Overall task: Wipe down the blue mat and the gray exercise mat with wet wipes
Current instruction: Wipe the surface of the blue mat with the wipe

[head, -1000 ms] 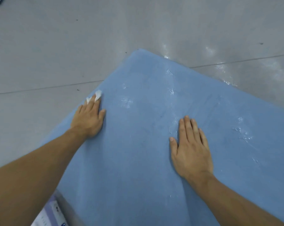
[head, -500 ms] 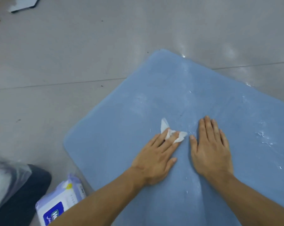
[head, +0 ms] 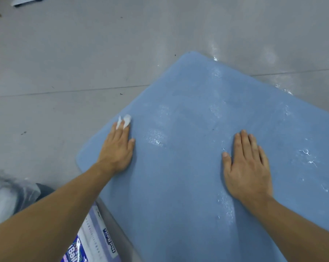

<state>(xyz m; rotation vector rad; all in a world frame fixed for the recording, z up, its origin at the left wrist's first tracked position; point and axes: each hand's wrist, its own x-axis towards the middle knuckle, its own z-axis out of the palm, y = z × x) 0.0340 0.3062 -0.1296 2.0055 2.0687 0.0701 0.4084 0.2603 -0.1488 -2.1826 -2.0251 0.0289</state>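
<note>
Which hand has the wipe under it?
The left hand, near the edge of the blue mat: the white wipe pokes out beyond it. The right hand lies flat with no wipe.

The mat (head: pixel 197 186) is plain light blue with whitish glossy streaks; the wipe (head: pixel 125 121) at its left edge is white; the floor (head: pixel 84 53) is grey; the near-left wipes pack (head: pixel 95 242) is lilac and white with dark-blue lettering

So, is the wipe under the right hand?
No, the wipe sticks out from under the left hand; the right hand lies flat on the mat.
</note>
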